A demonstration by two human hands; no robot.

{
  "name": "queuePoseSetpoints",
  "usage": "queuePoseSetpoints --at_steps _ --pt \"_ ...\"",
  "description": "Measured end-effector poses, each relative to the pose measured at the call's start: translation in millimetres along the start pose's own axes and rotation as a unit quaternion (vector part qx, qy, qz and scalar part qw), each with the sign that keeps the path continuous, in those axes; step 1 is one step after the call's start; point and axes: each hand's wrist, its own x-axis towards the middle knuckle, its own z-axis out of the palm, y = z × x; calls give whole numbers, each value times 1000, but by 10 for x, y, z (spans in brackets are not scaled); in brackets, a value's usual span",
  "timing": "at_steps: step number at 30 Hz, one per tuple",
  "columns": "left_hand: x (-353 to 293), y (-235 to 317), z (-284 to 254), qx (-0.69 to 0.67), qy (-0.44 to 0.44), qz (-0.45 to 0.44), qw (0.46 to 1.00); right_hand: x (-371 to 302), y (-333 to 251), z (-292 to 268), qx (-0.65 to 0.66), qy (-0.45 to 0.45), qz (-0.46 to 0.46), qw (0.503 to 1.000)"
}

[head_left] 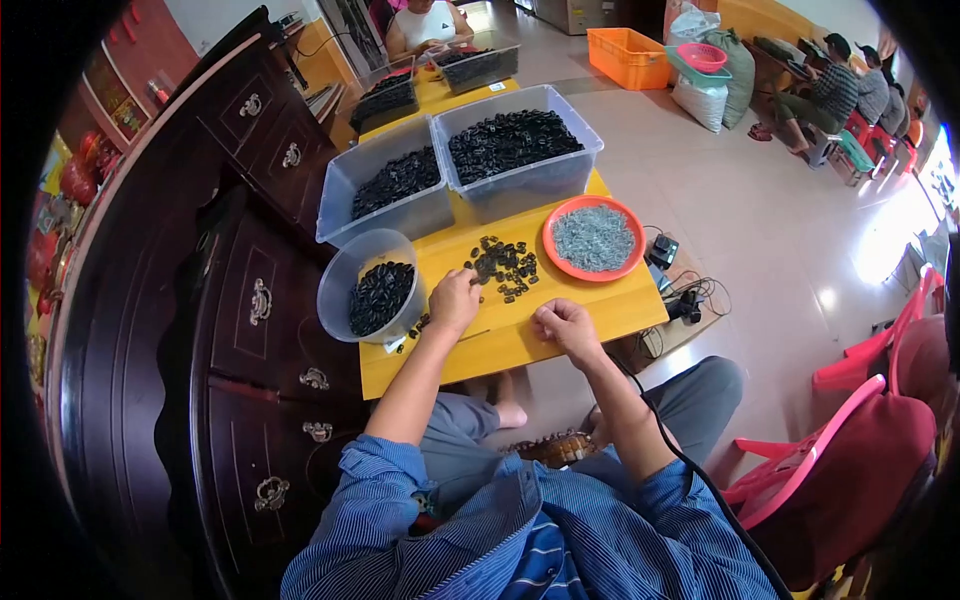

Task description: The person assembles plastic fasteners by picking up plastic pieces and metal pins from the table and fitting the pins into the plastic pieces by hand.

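Yellow wooden table (630,305), small black plastic pieces (512,266) left of the round orange plastic dish (596,277). Left hand (457,302) is at them, right hand (566,325) curled; can't tell if either grip holds anything. I'd spread them thin, pick singly.

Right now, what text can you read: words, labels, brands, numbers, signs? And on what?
None legible.
White label on the far tabletop: too small.
Dark mark on the white top: too small.
Red ornaments, left: any writing too blurred.
Round tub: no print I can make out.
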Motion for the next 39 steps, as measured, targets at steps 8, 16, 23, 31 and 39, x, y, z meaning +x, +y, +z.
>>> queuePoseSetpoints --at_steps 8,16,23,31,39 --pt "8 59 45 -59 80 19 995 -10 -41 -21 -25 -3 15 1000" --pt "-173 557 122 -385 -75 -51 918 -20 -48 -19 11 7 12 1000" --pt "-326 823 171 -500 -159 -90 847 -33 -11 -41 69 -3 -27 997" --pt "-338 811 168 -440 -172 -105 875 -10 18 -60 80 5 -31 996" --pt "-312 804 212 -445 -162 -130 871 72 14 -130 50 80 -54 994"
